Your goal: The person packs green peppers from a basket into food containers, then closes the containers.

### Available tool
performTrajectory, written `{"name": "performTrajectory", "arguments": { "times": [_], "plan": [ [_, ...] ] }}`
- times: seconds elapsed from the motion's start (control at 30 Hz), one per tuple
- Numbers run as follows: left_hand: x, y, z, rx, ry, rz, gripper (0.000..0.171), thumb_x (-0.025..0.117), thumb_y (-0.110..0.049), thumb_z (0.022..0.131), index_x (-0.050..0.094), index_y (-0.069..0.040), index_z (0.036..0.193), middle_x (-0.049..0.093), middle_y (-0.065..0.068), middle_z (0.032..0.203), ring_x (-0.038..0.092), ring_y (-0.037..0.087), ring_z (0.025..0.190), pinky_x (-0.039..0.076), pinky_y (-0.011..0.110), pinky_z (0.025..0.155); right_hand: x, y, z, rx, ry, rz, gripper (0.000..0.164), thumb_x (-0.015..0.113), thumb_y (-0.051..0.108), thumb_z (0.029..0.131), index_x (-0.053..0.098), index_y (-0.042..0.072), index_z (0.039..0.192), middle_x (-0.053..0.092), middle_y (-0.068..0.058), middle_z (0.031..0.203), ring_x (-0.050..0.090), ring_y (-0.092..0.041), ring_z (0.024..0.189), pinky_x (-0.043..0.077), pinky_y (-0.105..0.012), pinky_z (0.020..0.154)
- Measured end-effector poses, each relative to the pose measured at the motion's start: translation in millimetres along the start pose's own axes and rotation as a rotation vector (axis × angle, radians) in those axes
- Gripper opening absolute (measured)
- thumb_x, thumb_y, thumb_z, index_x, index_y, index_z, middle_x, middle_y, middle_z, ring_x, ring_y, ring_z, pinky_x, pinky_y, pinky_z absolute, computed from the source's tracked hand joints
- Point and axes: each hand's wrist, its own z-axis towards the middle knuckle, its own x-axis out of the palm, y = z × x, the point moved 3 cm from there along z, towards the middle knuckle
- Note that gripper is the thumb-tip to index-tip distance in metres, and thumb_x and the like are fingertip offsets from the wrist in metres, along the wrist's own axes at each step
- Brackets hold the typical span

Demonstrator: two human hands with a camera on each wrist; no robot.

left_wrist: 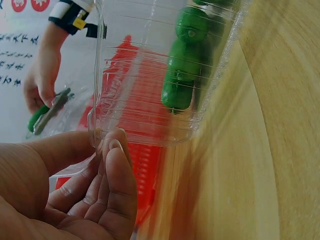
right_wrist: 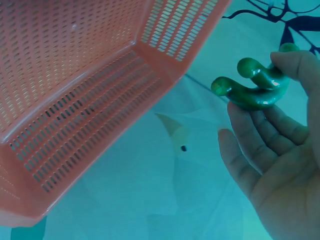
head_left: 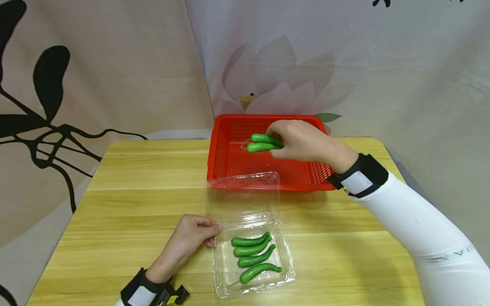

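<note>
My right hand [head_left: 300, 138] holds green chili peppers [head_left: 264, 147] over the red basket, pinched between thumb and fingers. Two of them show in the head view, with thin stems pointing left. In the right wrist view, their glossy curved ends [right_wrist: 250, 96] stick out past the fingertips. On the table, a hinged clear plastic box [head_left: 288, 259] lies with its lid [head_left: 245, 199] folded back toward the basket. Several green peppers [head_left: 252, 247] lie side by side in its base. My left hand [head_left: 193, 233] pinches the box's left edge near the hinge, thumb against fingers.
The red perforated basket [head_left: 229, 170] stands at the back of the wooden table [head_left: 153, 191], and the lid's far end overlaps its front rim in the head view. Behind the table hangs a printed cloth [head_left: 153, 63] with flower and leaf patterns.
</note>
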Motion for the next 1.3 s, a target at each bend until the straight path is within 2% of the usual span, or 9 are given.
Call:
{"name": "performTrajectory", "arguments": {
  "times": [0.33,0.63,0.77,1.0,1.3],
  "plan": [
    [0.3,0.0,0.4,0.003,0.003,-0.008,0.016,0.080,-0.006,0.091,0.077,0.009,0.093,0.070,0.013,0.074,0.061,0.015,0.061,0.056,0.027,0.058,-1,20,-24,-0.075,-0.037,0.045,0.027,0.081,0.019,0.088,0.067,0.010,0.109,0.060,0.004,0.091,0.055,-0.013,0.077,0.048,-0.030,0.067],
    [0.6,-0.8,0.4,0.006,0.013,-0.009,0.016,0.080,-0.005,0.091,0.077,0.011,0.092,0.070,0.011,0.073,0.060,0.015,0.061,0.056,0.027,0.058,4,30,-39,-0.096,-0.042,0.056,0.028,0.082,0.018,0.087,0.068,0.009,0.109,0.061,0.005,0.091,0.054,-0.011,0.078,0.049,-0.030,0.068],
    [0.4,-1.8,0.5,0.004,0.015,-0.017,0.016,0.080,-0.005,0.091,0.077,0.011,0.092,0.070,0.013,0.075,0.060,0.015,0.061,0.055,0.026,0.058,7,37,-45,-0.133,-0.059,0.057,0.028,0.083,0.018,0.086,0.068,0.010,0.108,0.061,0.006,0.090,0.054,-0.010,0.078,0.049,-0.029,0.068],
    [0.3,-2.8,0.9,-0.001,0.012,-0.013,0.017,0.081,-0.007,0.091,0.077,0.010,0.092,0.070,0.013,0.074,0.061,0.015,0.060,0.055,0.027,0.058,23,52,-58,-0.234,-0.095,0.066,0.028,0.083,0.017,0.085,0.068,0.008,0.106,0.060,0.006,0.089,0.054,-0.009,0.077,0.049,-0.026,0.067],
    [-0.2,-3.4,-0.3,-0.002,0.010,-0.004,0.017,0.081,-0.008,0.091,0.077,0.009,0.093,0.070,0.010,0.073,0.061,0.015,0.062,0.056,0.027,0.058,46,66,-74,-0.249,-0.043,0.106,0.029,0.082,0.019,0.087,0.068,0.010,0.110,0.060,0.008,0.091,0.053,-0.006,0.078,0.048,-0.023,0.067]
  ]
}}
